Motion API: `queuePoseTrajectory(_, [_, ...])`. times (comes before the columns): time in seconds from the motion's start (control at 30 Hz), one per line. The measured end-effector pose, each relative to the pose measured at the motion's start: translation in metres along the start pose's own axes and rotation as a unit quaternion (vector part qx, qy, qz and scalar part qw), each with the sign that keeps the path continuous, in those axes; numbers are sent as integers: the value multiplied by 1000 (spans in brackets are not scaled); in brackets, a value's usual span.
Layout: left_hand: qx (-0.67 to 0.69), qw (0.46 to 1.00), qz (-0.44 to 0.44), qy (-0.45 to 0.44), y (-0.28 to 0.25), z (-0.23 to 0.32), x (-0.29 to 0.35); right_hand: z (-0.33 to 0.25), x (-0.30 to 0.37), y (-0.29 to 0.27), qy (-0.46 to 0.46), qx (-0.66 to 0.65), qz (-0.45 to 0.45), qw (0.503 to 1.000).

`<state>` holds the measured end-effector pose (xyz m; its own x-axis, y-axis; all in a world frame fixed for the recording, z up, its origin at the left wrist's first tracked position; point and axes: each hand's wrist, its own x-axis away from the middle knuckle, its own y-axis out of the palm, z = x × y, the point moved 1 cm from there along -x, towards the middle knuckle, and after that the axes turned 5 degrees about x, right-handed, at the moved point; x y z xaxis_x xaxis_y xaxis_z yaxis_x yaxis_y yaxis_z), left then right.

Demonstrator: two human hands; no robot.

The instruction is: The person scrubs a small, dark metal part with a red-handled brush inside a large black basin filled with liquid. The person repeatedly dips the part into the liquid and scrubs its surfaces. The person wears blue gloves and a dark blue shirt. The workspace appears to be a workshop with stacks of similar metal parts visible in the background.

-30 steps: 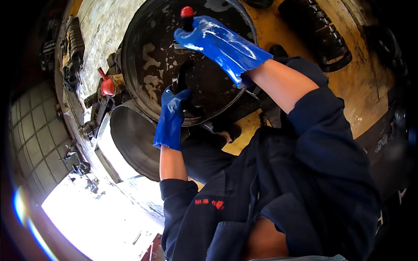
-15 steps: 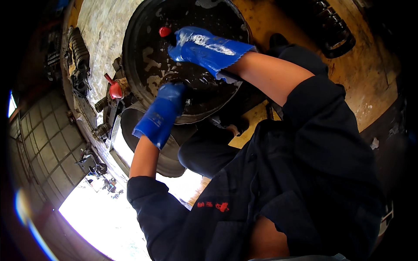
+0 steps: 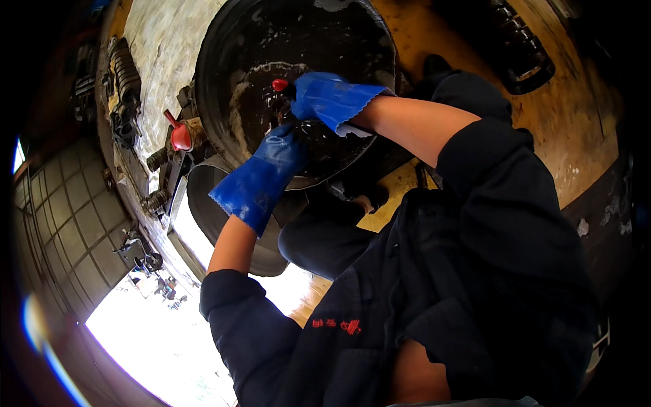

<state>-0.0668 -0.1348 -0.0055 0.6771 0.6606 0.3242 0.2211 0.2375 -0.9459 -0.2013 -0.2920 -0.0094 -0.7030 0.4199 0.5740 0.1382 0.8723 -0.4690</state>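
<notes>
Both my hands wear long blue rubber gloves and work low over a wide round black tub (image 3: 207, 132) of dark liquid with foam patches. My right hand (image 3: 320, 98) is closed around a tool with a rounded red end (image 3: 279, 85); the rest of the tool is hidden by the glove and the dark liquid. Just below it, nearer to me, my left hand (image 3: 281, 148) is closed, with a small dark piece (image 3: 274, 123) showing at its fingertips. What that piece belongs to cannot be made out.
Left of the tub sits a red scoop-like thing (image 3: 181, 137) with a thin handle. Dark ribbed metal parts (image 3: 125, 85) lie on the pale surface beyond. A grey round container (image 3: 217, 197) stands below the tub's near left side. Top right lies a dark ribbed object (image 3: 522, 61).
My right hand has come down toward me and slightly right with the red-ended tool. My left hand has shifted a little right, so the hands are closer together. The foam has moved.
</notes>
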Motion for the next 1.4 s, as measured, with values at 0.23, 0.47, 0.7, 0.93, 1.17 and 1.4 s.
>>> queuePoseTrajectory(0.23, [91, 966, 131, -202, -33, 27, -23, 23, -8, 35, -64, -161, -35, 984])
queuePoseTrajectory(0.47, [176, 754, 297, -558, -54, 78, 28, 6, 33, 28, -73, -274, -61, 957])
queuePoseTrajectory(0.7, [657, 391, 332, -552, 11, 65, 13, 8, 5, 52, -160, -94, 34, 982])
queuePoseTrajectory(0.93, [641, 400, 361, -547, -8, 72, -10, 45, -19, 46, -109, -24, 143, 983])
queuePoseTrajectory(1.17, [653, 315, 362, -586, 32, 53, 46, 2, 24, 21, -221, -468, 39, 855])
queuePoseTrajectory(1.4, [705, 62, 513, -486, 147, 32, 71, -49, 17, 57, -272, -88, -17, 958])
